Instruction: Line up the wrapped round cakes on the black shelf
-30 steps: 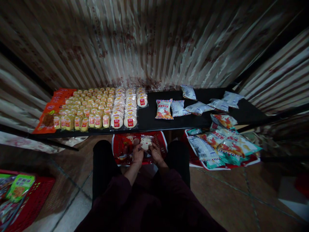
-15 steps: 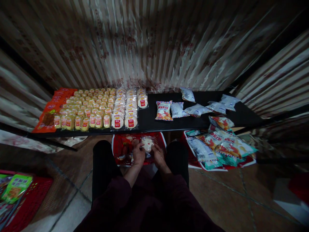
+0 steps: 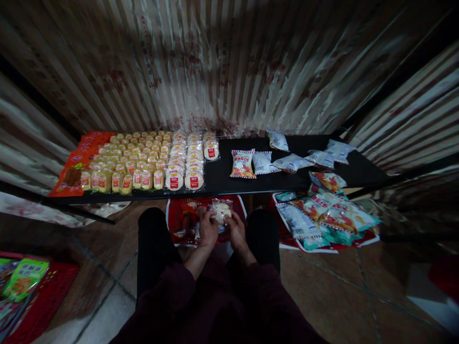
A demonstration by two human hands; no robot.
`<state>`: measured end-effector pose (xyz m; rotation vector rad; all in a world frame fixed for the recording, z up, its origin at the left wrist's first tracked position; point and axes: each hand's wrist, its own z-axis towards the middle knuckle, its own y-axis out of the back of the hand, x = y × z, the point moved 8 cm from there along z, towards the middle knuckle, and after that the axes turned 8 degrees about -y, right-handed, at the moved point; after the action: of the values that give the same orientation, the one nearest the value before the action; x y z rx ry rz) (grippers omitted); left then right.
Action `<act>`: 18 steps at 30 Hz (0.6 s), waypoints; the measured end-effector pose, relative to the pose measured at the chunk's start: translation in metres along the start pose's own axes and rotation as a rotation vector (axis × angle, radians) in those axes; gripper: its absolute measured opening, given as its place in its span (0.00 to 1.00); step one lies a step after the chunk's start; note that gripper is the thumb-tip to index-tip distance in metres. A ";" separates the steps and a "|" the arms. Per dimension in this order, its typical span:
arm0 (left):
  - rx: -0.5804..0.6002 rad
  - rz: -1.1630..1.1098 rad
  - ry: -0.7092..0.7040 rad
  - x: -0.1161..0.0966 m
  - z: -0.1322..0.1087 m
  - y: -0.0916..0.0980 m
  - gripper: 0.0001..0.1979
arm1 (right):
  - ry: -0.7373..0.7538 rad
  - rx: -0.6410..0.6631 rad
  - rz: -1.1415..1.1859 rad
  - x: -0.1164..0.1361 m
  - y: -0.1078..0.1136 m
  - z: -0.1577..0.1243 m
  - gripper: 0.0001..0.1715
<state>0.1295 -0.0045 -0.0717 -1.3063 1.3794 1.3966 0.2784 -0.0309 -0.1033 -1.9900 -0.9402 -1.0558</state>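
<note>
Between my two hands is a round white cracker in a clear wrapper point(image 3: 221, 209), held over the red basket point(image 3: 171, 215) at my knees. My left hand point(image 3: 208, 230) pinches its left side, and my right hand point(image 3: 236, 230) grips its right side. Other wrapped snacks lie in the basket, partly hidden by my left hand. On the black shelf point(image 3: 225, 185) above, similar wrapped round crackers point(image 3: 194, 177) stand in rows, with the right-hand row shorter. Left of them sit many small yellow wrapped cakes point(image 3: 146, 179).
An orange packet point(image 3: 73, 165) lies at the shelf's left end. Several chip bags point(image 3: 243, 164) lie on its right half. A second basket point(image 3: 333, 248), heaped with bags point(image 3: 337, 212), stands right of my knee. Another red basket point(image 3: 53, 291) with a green packet is at lower left.
Both hands have shifted very slightly, and the wrapped cracker has moved a little up and to the right within them. Nothing on the shelf has changed.
</note>
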 end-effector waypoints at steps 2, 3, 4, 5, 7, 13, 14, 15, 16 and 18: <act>0.027 0.112 -0.055 -0.008 -0.002 -0.002 0.12 | 0.046 -0.006 -0.046 0.006 0.000 -0.003 0.25; 0.042 0.153 -0.065 -0.011 -0.003 -0.003 0.12 | 0.066 -0.013 -0.068 0.008 0.001 -0.004 0.26; 0.057 0.179 -0.062 -0.012 -0.004 -0.004 0.11 | 0.085 -0.022 -0.092 0.010 0.001 -0.005 0.27; 0.069 0.188 -0.052 -0.012 -0.005 -0.006 0.11 | 0.105 -0.029 -0.121 0.012 0.002 -0.006 0.27; 0.090 0.172 -0.025 -0.011 -0.007 -0.008 0.09 | 0.147 -0.040 -0.194 0.016 0.001 -0.009 0.28; 0.118 -0.004 0.044 0.000 -0.011 -0.014 0.08 | 0.233 -0.057 -0.361 0.021 -0.004 -0.015 0.29; 0.119 -0.035 0.047 0.001 -0.011 -0.015 0.09 | 0.248 -0.054 -0.371 0.022 -0.005 -0.016 0.29; 0.120 -0.061 0.049 0.001 -0.011 -0.015 0.09 | 0.267 -0.046 -0.381 0.022 -0.007 -0.017 0.28; 0.124 -0.086 0.053 0.001 -0.012 -0.015 0.09 | 0.291 -0.032 -0.394 0.024 -0.009 -0.019 0.27; 0.133 -0.137 0.065 -0.002 -0.013 -0.015 0.12 | 0.364 0.009 -0.422 0.029 -0.014 -0.023 0.25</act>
<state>0.1468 -0.0155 -0.0716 -1.3423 1.3741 1.1603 0.2703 -0.0349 -0.0651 -1.5464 -1.1792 -1.5767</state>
